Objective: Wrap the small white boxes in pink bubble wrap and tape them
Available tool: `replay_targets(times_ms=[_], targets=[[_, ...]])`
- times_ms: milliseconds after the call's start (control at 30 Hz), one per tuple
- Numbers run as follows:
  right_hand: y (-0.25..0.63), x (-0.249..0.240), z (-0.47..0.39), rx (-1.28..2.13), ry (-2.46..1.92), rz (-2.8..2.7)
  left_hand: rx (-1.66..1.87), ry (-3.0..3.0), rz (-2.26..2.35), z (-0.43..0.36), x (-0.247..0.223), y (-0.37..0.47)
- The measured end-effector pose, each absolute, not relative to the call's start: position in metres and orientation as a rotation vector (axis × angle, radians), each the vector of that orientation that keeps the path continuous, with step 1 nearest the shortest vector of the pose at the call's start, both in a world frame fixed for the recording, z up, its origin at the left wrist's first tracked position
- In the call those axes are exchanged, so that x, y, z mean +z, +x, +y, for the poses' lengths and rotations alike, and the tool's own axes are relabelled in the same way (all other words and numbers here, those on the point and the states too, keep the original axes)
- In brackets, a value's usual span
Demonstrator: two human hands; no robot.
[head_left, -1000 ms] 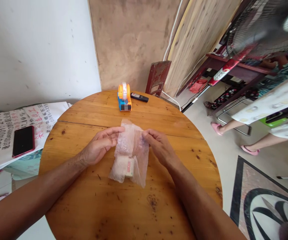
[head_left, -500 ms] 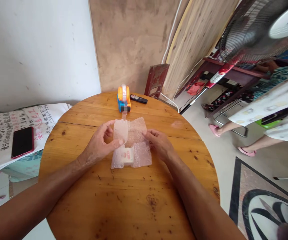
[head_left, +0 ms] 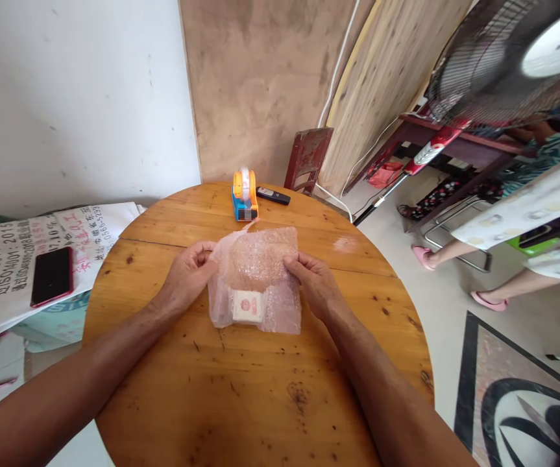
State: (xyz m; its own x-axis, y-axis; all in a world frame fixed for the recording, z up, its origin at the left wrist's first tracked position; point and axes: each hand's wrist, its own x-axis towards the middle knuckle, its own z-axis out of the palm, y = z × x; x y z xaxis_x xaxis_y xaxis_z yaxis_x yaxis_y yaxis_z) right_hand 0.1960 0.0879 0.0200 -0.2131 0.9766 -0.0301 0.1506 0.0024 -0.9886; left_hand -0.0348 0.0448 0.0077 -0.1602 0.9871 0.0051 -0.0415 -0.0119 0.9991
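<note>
On the round wooden table [head_left: 163, 363] lies a sheet of bubble wrap [head_left: 280, 305], and a small white box [head_left: 248, 306] with red print rests at its near edge. My left hand [head_left: 189, 272] pinches the left side of the wrap. At the right edge, my right hand [head_left: 311, 275] grips it between thumb and fingers. Behind the wrap stands an orange and blue tape dispenser [head_left: 244, 196]; a strip of tape runs from it to the wrap's far left corner. Beside the dispenser lies a black remote-like object [head_left: 273, 196].
A phone [head_left: 52, 277] lies on printed sheets [head_left: 2, 259] at the left. Beyond the table stand a dark red chair [head_left: 309, 155] and a floor fan [head_left: 479, 71]. A person in pink shoes [head_left: 488, 300] is at the right.
The left flap of bubble wrap, folded inward before, is now spread out to the left. My left hand has moved left with it. My right hand still holds the right edge.
</note>
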Motion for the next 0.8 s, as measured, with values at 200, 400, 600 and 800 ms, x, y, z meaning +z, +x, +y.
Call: replay_targets(times_ms=[200, 400, 600, 800], targets=[[0.207, 0.011, 0.102, 1.261, -1.387, -1.464, 1.386, 0.793, 1.457, 0.054, 0.014, -0.042], [0.21, 0.008, 0.103, 1.171, -1.405, -1.578, 1.301, 0.938, 1.472, 0.055, 0.011, -0.043], [0.204, 0.005, 0.102, 1.057, -1.32, -1.662, 1.433, 1.507, 1.528, 0.058, 0.002, -0.045], [0.2, 0.004, 0.1, 0.926, -1.34, -1.754, 1.251, 1.719, 1.501, 0.063, -0.006, -0.049]])
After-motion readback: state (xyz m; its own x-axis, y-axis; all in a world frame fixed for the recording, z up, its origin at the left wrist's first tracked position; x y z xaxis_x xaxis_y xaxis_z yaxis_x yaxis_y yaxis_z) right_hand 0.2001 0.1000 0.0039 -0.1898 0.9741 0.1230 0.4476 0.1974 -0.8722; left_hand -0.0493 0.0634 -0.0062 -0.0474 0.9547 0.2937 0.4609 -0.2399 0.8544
